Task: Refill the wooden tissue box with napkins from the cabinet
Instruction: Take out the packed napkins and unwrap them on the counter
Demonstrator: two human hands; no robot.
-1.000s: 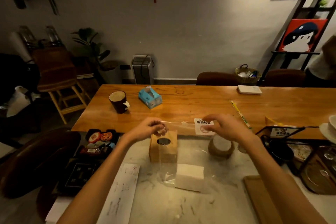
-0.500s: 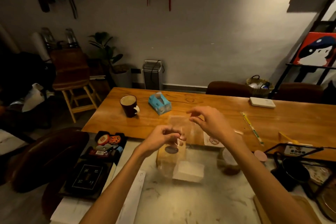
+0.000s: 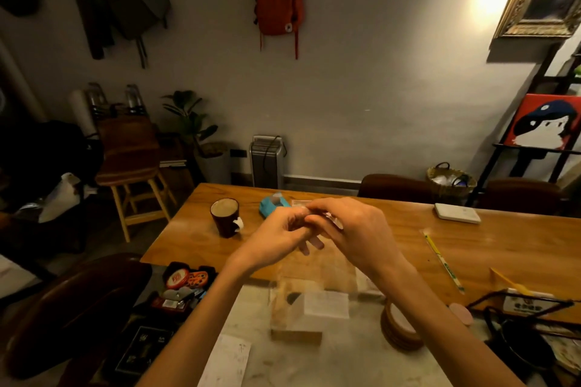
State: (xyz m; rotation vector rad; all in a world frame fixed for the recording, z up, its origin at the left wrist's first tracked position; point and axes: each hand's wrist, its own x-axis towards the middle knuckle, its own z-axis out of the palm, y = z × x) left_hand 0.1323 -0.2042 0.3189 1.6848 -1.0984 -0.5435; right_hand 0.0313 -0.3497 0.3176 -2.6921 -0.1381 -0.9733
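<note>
A clear plastic bag [image 3: 333, 270] hangs from both my hands above the marble counter [image 3: 339, 361]. A white stack of napkins [image 3: 327, 305] rests in the bag's bottom. My left hand [image 3: 276, 236] and my right hand [image 3: 352, 229] pinch the bag's top edge close together, fingers touching. Behind and below the bag stands the small wooden tissue box [image 3: 292, 314], partly veiled by the plastic; its dark round opening shows on top.
A dark mug [image 3: 224, 217] and a blue tissue pack [image 3: 272, 204] sit on the wooden table [image 3: 471, 245]. A stack of round coasters [image 3: 399, 330] stands right of the box. Paper sheets [image 3: 226, 361] lie at the counter's left; a black wire rack [image 3: 528, 308] at right.
My hands rose and came together at the bag's top, lifting the bag with the napkins off the counter. The camera tilted upward.
</note>
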